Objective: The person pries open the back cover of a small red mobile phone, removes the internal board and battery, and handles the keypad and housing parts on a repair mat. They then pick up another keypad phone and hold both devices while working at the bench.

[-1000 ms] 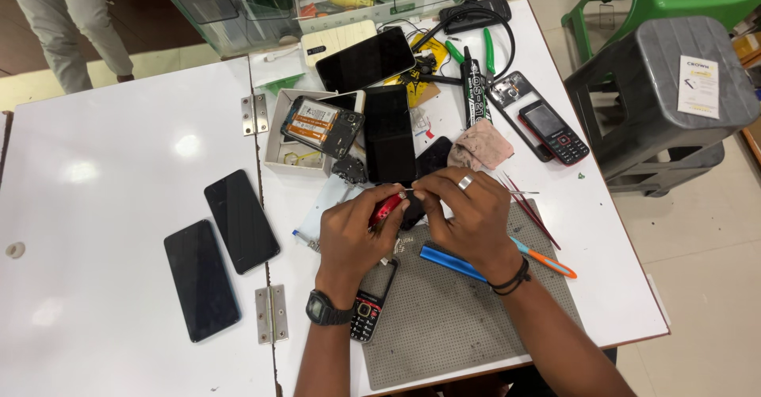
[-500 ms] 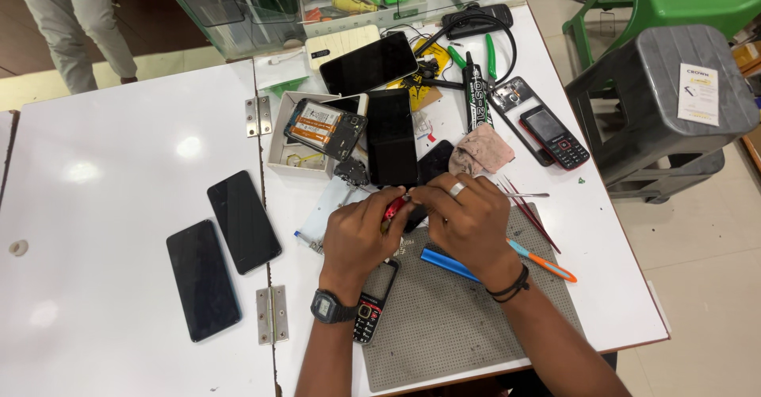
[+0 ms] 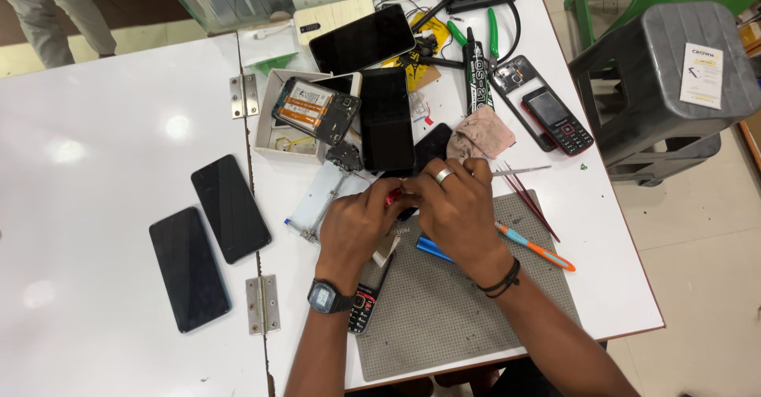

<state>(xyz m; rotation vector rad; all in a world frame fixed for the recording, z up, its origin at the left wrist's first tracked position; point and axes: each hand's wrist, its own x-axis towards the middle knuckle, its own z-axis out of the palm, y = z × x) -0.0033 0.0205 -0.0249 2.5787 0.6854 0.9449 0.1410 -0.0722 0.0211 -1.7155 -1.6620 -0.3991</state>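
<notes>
Red-handled tool — both hands' grip, grey mat

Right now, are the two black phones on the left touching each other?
Apart. The head view shows white table between the lower black phone and the upper black phone.

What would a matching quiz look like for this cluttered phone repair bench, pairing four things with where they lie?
Things:
1. small red-handled tool
2. two black slab phones
3. orange and teal pen
4. opened phone with its insides showing

Places:
A. on the white box at the back
B. on the right edge of the grey mat
C. between the left hand and right hand
D. face up on the white table, left of the hands

Pairs: 1-C, 2-D, 3-B, 4-A
</notes>
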